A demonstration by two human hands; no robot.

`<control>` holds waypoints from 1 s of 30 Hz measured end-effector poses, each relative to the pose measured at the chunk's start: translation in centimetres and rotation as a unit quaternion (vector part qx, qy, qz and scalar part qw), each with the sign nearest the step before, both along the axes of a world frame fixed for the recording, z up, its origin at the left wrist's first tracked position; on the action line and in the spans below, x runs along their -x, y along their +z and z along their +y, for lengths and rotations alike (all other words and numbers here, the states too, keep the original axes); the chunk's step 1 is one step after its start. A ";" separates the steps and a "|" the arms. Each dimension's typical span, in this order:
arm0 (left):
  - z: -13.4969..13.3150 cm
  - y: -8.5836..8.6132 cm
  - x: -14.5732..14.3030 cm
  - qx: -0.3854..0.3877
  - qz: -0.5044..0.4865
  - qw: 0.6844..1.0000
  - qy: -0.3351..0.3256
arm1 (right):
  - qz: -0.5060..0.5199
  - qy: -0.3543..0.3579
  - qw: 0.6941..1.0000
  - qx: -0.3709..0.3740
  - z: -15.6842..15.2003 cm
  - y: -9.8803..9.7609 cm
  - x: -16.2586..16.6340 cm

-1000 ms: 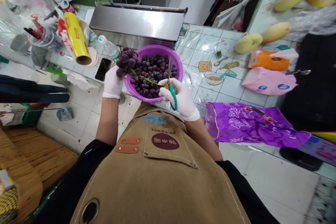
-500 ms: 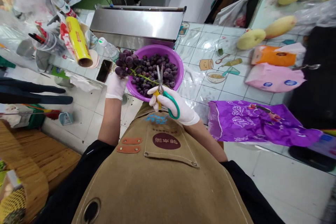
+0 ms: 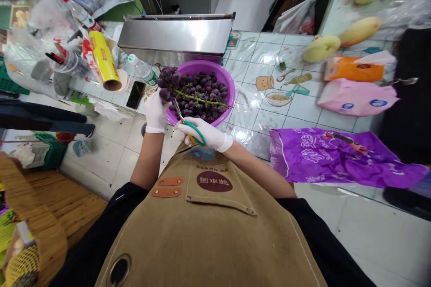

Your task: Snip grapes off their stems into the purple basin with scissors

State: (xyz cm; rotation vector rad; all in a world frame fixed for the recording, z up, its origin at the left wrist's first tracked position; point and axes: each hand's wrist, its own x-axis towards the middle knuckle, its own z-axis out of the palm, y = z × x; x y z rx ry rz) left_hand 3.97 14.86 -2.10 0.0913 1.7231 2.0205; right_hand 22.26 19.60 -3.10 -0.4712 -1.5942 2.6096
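My left hand [image 3: 155,110], in a white glove, grips a bunch of dark purple grapes [image 3: 168,81] by its lower end over the left rim of a purple bowl [image 3: 228,81]. The bunch's green stem stretches right across the loose grapes filling the bowl. My right hand [image 3: 204,133], also gloved, holds green-handled scissors [image 3: 188,124] at the bowl's near edge. The blades point up and left toward the bunch near my left hand.
A steel box [image 3: 177,36] stands behind the bowl. A phone [image 3: 136,94], water bottle [image 3: 143,68] and yellow wrap roll [image 3: 105,60] lie at left. A purple bag [image 3: 333,157], pink pack [image 3: 357,97], orange pack [image 3: 353,70] and mangoes [image 3: 319,48] lie at right.
My right hand drew the scissors back from over the bowl to its near edge and swung the blades left toward the bunch. My left hand kept holding the grapes.
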 end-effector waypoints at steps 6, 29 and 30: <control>1.3 0.5 -1.7 -0.010 -0.009 1.000 0.014 | -0.007 -0.020 1.000 0.002 0.6 -0.5 0.4; 5.4 -0.2 -2.2 0.065 -0.046 0.997 0.019 | 0.007 -0.082 0.996 0.023 1.8 -0.3 0.2; 5.5 0.1 -2.3 0.064 -0.060 0.996 0.019 | 0.007 -0.083 0.996 0.023 1.9 -0.5 0.2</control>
